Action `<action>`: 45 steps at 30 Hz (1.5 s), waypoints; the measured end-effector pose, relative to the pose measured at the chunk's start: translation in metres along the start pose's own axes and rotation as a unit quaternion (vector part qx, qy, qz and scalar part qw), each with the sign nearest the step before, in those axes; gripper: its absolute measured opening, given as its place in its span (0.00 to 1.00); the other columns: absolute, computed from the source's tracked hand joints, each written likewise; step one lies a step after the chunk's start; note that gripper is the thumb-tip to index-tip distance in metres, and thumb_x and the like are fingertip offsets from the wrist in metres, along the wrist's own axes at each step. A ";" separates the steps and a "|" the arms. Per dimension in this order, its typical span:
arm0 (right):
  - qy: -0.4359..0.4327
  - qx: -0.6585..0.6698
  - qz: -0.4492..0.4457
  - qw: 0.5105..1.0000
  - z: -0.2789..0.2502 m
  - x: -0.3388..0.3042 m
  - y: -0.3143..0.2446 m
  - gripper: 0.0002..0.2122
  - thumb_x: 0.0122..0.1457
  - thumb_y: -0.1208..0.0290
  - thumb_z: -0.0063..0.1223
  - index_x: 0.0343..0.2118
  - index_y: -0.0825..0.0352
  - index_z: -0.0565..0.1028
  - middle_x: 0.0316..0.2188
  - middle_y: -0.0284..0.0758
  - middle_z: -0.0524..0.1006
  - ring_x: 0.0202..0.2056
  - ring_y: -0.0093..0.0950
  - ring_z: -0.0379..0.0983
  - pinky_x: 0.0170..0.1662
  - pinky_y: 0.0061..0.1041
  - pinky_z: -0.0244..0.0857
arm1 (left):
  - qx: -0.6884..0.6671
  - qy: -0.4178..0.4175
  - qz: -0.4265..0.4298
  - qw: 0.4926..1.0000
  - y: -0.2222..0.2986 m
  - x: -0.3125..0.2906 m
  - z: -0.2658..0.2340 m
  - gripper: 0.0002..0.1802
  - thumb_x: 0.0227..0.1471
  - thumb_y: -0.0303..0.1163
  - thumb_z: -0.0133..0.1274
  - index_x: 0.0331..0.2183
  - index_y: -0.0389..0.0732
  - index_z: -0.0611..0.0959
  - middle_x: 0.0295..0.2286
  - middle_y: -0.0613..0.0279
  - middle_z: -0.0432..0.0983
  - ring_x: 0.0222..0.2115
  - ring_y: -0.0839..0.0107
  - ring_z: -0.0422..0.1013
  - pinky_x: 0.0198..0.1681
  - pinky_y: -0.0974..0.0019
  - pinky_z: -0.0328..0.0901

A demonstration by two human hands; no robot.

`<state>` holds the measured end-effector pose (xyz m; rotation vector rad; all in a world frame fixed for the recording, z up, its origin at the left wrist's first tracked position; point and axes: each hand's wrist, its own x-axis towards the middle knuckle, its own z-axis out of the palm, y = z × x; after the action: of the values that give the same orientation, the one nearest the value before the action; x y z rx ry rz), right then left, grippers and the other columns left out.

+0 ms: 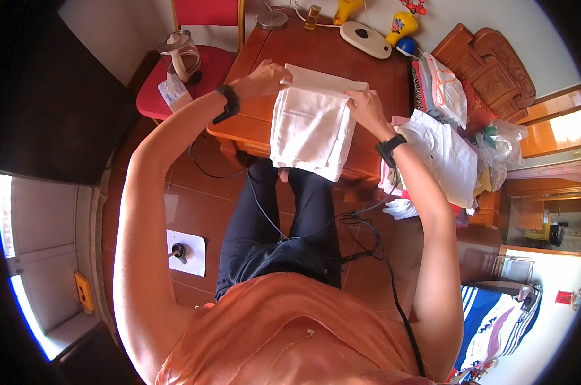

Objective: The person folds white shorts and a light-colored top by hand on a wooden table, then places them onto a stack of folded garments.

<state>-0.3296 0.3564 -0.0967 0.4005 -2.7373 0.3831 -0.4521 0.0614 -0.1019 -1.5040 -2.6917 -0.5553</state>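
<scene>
Both hands on a folded white cloth at the near edge of a wooden table.

The cloth (313,125) lies on the table (342,54), its lower part hanging over the near edge above the person's knees. The left hand (263,80) pinches the cloth's upper left corner, fingers closed on the fabric. The right hand (366,108) grips the upper right edge, fingers closed on it. Each wrist carries a black band. A pile of white clothes (448,154) sits just right of the right forearm. A glass kettle (180,54) stands on a red chair (204,64) left of the table. A black cable (374,237) runs down across the tiled floor.
</scene>
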 end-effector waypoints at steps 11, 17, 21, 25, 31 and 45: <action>-0.277 -0.035 0.054 0.959 0.008 0.000 -0.018 0.10 0.48 0.72 0.50 0.34 0.64 0.80 0.36 0.41 0.78 0.43 0.38 0.72 0.45 0.35 0.65 | -0.079 0.012 -0.020 0.997 -0.008 -0.005 0.029 0.11 0.53 0.36 0.51 0.37 0.42 0.81 0.41 0.58 0.75 0.47 0.58 0.67 0.54 0.57 0.59; -0.013 -0.025 0.013 1.000 0.059 0.030 -0.004 0.20 0.59 0.64 0.43 0.53 0.65 0.67 0.53 0.46 0.67 0.55 0.42 0.62 0.55 0.41 0.58 | 0.122 -0.054 -0.034 0.990 0.003 0.044 0.054 0.32 0.60 0.50 0.36 0.59 0.39 0.60 0.61 0.55 0.48 0.63 0.61 0.44 0.64 0.58 0.44; -0.151 -0.163 0.115 0.968 0.094 0.015 0.010 0.30 0.61 0.41 0.27 0.63 0.52 0.53 0.65 0.44 0.44 0.66 0.41 0.36 0.60 0.64 0.30 | 0.214 -0.115 -0.130 0.961 0.002 0.042 0.087 0.41 0.60 0.60 0.23 0.63 0.42 0.46 0.64 0.55 0.37 0.64 0.59 0.35 0.65 0.52 0.36; -0.069 -0.162 0.136 0.975 0.113 0.001 0.022 0.32 0.60 0.38 0.27 0.64 0.49 0.51 0.65 0.47 0.44 0.66 0.45 0.36 0.60 0.63 0.29 | 0.271 -0.027 -0.098 0.957 -0.008 0.036 0.107 0.40 0.60 0.60 0.22 0.63 0.42 0.46 0.63 0.54 0.39 0.64 0.59 0.36 0.65 0.52 0.34; -0.054 -0.189 0.136 0.971 0.117 0.001 0.023 0.31 0.61 0.39 0.27 0.64 0.48 0.51 0.64 0.49 0.46 0.66 0.44 0.36 0.60 0.63 0.27 | 0.265 0.013 -0.095 0.959 -0.004 0.033 0.107 0.38 0.60 0.58 0.23 0.63 0.44 0.48 0.63 0.57 0.41 0.64 0.62 0.37 0.65 0.52 0.32; -0.091 -0.041 0.009 0.995 0.054 -0.063 -0.022 0.21 0.58 0.64 0.48 0.55 0.62 0.66 0.59 0.38 0.60 0.62 0.35 0.52 0.59 0.51 0.46 | 0.042 -0.059 0.173 0.982 0.049 -0.019 0.078 0.34 0.60 0.55 0.36 0.61 0.48 0.57 0.61 0.59 0.52 0.62 0.63 0.47 0.65 0.57 0.42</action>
<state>-0.2820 0.3337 -0.1648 0.4069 -2.9236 0.2489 -0.3885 0.0938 -0.1636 -1.9755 -2.4075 -0.3408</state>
